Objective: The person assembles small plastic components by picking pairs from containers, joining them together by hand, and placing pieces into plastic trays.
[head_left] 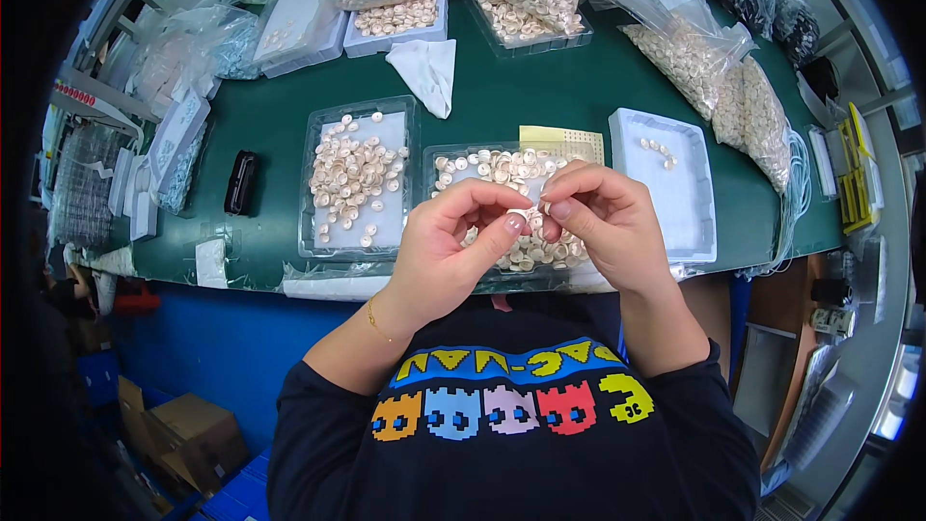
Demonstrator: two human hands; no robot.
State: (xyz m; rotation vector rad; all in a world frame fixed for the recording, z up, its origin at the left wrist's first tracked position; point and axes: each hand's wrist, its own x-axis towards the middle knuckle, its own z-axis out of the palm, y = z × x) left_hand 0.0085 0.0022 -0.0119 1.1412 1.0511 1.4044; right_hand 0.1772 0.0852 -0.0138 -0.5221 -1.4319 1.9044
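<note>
I see the left hand (449, 246) pinching a small, round, cream button-like piece (522, 216) between thumb and forefinger, a thin gold chain bracelet (377, 320) around its wrist. The right hand (612, 222) comes in close, thumb and fingers bent together just beside that piece; I cannot tell from here whether they grip it too. The piece is above a clear, rectangular plastic tray (429, 166), where many like it lie heaped, partly hidden from me by both hands.

Behind that tray's far edge I make out a pale yellow card with rows of dots (550, 135). Just left stands a second clear plastic tray with a whitish base (391, 123), loosely strewn with cream pieces; to the right, a white, shallow plastic tray (666, 217) carries only a few near its far end.

Further out on the dark green tabletop (275, 116), I have a black oblong case (241, 183) at left, a crumpled white cloth (426, 72) ahead, and a bulging clear plastic bag of cream pieces (675, 68) at right.
</note>
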